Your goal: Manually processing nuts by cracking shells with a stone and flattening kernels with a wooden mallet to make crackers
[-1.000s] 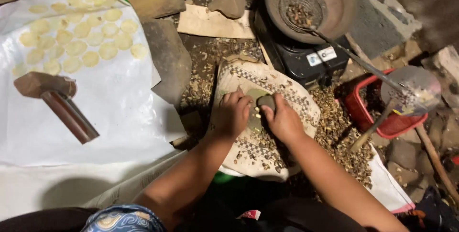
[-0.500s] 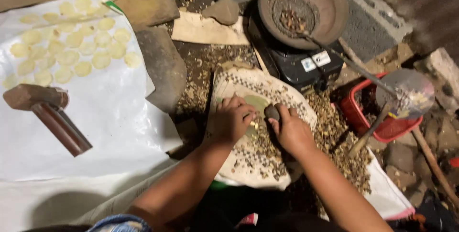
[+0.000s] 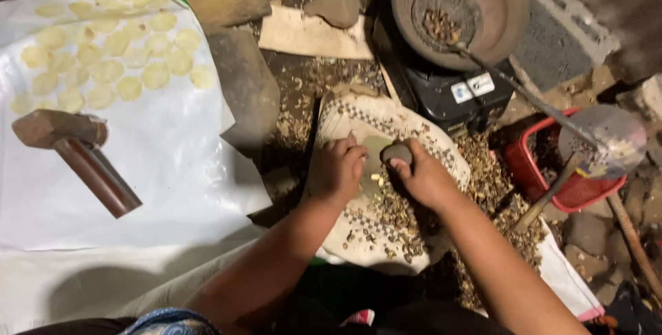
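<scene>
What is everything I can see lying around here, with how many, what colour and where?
round flat yellow discs: many, pale yellow, laid out on the sheet, top left
white plastic sheet: one, white, left side
wooden mallet: one, brown, on the sheet
patterned woven mat: one, cream, centre, strewn with shell bits
small grey stone: one, grey, in the right hand
dark round pan: one, brown, top right
red plastic basket: one, red, right
left hand: pressing on the mat
right hand: gripping the stone
</scene>
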